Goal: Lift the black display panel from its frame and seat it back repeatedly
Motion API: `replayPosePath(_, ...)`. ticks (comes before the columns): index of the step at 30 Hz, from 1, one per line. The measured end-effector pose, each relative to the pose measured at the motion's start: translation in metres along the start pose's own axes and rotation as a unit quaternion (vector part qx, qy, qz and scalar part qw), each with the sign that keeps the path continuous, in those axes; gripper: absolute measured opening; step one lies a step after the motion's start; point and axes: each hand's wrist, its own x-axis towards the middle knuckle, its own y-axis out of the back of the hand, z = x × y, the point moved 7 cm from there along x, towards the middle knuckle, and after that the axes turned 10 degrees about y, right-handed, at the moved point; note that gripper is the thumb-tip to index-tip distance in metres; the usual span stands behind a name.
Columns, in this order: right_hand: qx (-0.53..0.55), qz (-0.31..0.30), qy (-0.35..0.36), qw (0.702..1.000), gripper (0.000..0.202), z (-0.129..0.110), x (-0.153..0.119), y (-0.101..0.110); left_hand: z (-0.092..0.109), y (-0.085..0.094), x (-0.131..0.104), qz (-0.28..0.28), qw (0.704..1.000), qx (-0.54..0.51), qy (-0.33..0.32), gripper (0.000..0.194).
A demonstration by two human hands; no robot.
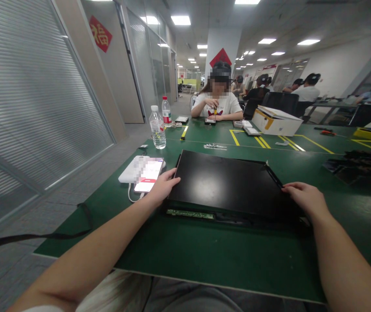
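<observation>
A flat black screen panel lies at a slight tilt over a black frame on the green table. A narrow green circuit board shows along the near edge, below the panel. My left hand grips the panel's left edge, thumb on top and fingers partly hidden behind the edge. On the other side, my right hand has its fingers pinched at the right rim, where the frame and panel meet; its thumb is mostly hidden.
Left of the panel, a phone on a cable rests against a white box. Two bottles stand beyond. Dark parts are heaped at right. Across the table, a person works with a yellow-handled tool near a white carton.
</observation>
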Motion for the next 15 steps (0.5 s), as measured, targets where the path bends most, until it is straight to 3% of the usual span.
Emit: replayPosePath(15,0.025,0.01,-0.003,1.0,0.021,0.0102,0.0056,-0.0043,-0.0062,-0.0003,0.0059,-0.011,0.999,0.047,-0.023,0.029)
